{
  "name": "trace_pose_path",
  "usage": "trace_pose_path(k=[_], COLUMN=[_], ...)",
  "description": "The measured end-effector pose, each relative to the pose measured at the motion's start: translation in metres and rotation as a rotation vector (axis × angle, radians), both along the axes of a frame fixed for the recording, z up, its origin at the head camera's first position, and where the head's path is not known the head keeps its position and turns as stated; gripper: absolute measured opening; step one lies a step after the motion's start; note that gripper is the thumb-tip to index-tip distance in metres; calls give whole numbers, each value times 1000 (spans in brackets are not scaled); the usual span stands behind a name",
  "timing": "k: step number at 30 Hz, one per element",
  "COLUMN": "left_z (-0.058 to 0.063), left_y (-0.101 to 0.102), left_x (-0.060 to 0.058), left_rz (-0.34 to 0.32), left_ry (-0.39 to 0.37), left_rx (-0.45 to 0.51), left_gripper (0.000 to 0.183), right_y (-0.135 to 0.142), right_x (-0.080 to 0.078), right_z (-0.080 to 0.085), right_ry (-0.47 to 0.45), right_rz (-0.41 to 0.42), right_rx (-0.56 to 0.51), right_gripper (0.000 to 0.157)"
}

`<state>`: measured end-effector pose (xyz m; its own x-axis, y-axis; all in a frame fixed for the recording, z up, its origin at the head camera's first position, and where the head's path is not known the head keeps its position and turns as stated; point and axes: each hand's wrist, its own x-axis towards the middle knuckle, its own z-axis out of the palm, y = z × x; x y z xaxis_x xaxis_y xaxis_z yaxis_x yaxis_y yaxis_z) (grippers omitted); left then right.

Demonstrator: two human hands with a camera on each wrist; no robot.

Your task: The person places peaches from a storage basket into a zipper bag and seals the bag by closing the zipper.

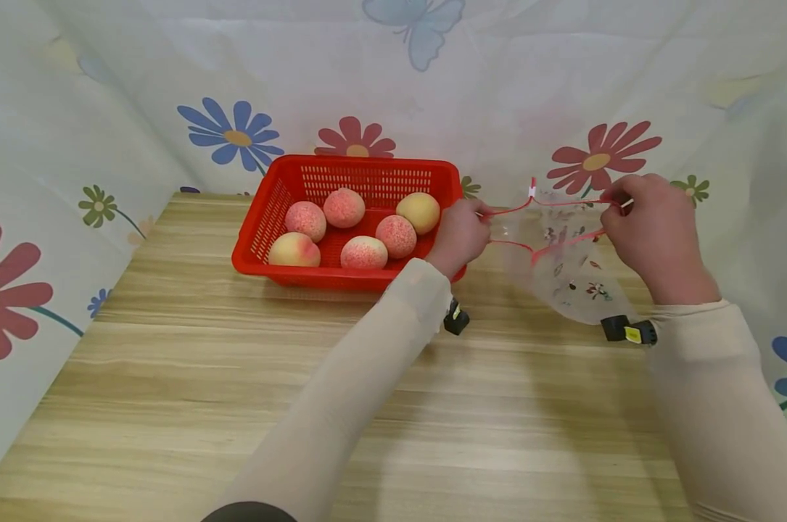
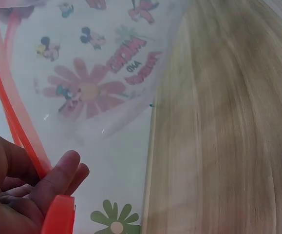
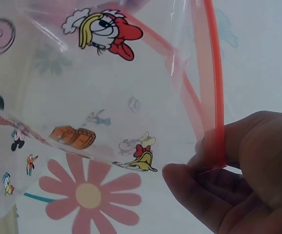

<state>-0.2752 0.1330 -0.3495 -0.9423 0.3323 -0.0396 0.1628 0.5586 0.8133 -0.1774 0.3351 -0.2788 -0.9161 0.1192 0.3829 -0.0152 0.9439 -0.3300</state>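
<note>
A clear zip bag [image 1: 572, 264] printed with cartoon figures hangs between the two hands, its red-edged mouth spread apart. My left hand [image 1: 461, 232] pinches one end of the mouth, close to the basket's right side. The other end is pinched between the thumb and fingers of my right hand [image 1: 654, 228]. In the left wrist view the red zip strip [image 2: 21, 112] runs into the fingers. The right wrist view shows the bag's corner [image 3: 214, 156] gripped at the fingertips. A small white and red slider [image 1: 533, 188] sits on the far edge of the mouth.
A red plastic basket [image 1: 252, 232] with several peaches, among them a yellow one [image 1: 418, 212], stands at the back of the wooden table [image 1: 236, 391]. Behind the table hangs a white curtain [image 1: 497, 94] with printed flowers.
</note>
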Motion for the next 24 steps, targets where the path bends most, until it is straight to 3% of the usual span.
trace_pose_path(k=[7, 14, 18, 24], left_z=[4, 9, 6, 1], left_y=[-7, -16, -15, -13], left_x=[-4, -5, -5, -5], left_rz=[-15, -48, -51, -27], left_ry=[11, -7, -29, -53], left_rx=[-30, 31, 74, 149], left_gripper=[25, 20, 19, 17], right_y=[16, 27, 32, 34], right_x=[11, 13, 12, 10], right_z=[18, 26, 23, 15], right_ry=[-107, -186, -201, -236], right_rz=[-36, -46, -55, -35], right_rx=[42, 40, -88, -450], right_gripper=[23, 25, 31, 43])
